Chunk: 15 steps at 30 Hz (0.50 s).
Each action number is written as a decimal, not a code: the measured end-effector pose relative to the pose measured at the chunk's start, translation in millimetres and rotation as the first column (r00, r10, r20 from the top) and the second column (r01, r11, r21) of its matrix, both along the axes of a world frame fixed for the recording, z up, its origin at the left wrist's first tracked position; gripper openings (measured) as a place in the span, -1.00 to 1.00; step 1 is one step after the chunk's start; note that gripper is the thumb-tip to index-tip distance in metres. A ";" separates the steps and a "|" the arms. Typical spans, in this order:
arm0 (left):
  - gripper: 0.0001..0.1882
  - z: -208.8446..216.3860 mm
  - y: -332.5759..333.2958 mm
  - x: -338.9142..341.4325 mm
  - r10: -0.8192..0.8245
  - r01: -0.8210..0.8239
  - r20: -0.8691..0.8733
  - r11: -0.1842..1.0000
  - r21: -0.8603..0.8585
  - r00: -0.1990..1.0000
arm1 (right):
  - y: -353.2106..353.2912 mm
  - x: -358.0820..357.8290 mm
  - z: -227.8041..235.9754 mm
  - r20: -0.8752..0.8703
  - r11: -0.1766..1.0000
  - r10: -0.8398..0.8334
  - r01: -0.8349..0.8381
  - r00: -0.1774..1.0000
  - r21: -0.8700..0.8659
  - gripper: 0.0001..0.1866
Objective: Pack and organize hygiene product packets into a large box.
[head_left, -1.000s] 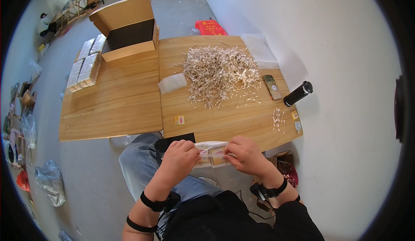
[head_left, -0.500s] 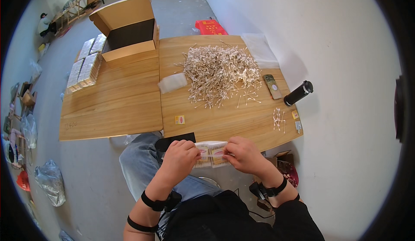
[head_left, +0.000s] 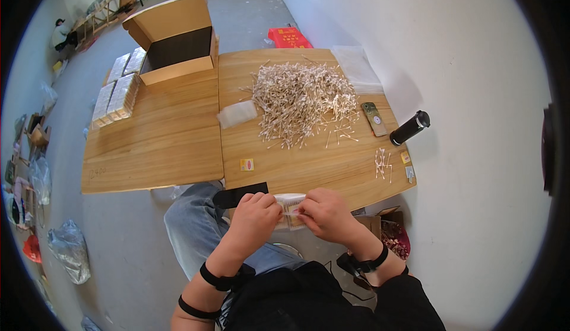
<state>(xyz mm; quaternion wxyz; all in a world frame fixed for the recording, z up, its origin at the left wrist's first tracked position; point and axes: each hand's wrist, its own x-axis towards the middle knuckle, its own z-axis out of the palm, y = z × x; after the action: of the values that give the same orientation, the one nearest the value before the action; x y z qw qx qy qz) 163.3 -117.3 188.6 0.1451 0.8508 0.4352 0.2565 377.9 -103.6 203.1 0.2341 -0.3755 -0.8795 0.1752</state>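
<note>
Just off the table's near edge, my left hand [head_left: 256, 217] and my right hand [head_left: 328, 213] pinch a clear plastic pack of cotton swabs [head_left: 290, 205] from its two sides. Rows of swab sticks and bits of a yellow label show through the film. My fingers are closed near the pack's middle and cover much of it. Farther back on the wooden table [head_left: 160, 147] lies a large heap of loose cotton swabs [head_left: 303, 102]. A small yellow-and-white card [head_left: 247, 165] rests left of my hands.
An open cardboard box [head_left: 178, 73] stands at the back left, beside stacked wrapped packs [head_left: 123, 95]. Folded clear bags [head_left: 237, 113] lie left of the heap. On the right are a phone [head_left: 374, 119], a black bottle [head_left: 409, 128] and several stray swabs [head_left: 383, 163].
My hands have drawn closer together over the pack, so less of its label shows. My right hand has shifted left, and my left hand slightly right.
</note>
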 end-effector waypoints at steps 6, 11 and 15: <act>-0.93 -4.4 -0.6 1.7 0.000 0.000 -0.001 1.000 0.002 1.000 | -0.4 -0.4 -2.0 0.009 1.000 0.010 -0.010 1.000 0.014 -0.86; -0.93 -4.4 -1.4 3.3 0.014 -0.014 0.006 1.000 -0.001 1.000 | -0.5 -2.1 -1.7 -0.006 1.000 0.003 -0.003 1.000 -0.007 -0.87; -0.93 -4.0 -1.1 3.3 0.014 -0.014 0.009 1.000 -0.006 1.000 | -0.6 -6.5 -0.1 -0.008 0.999 -0.016 0.015 1.000 -0.033 -0.88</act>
<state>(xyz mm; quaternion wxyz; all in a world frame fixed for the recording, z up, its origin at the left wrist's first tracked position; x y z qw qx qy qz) 166.6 -118.4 184.6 0.1478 0.8460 0.4412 0.2602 371.3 -104.1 203.0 0.2327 -0.3854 -0.8726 0.1894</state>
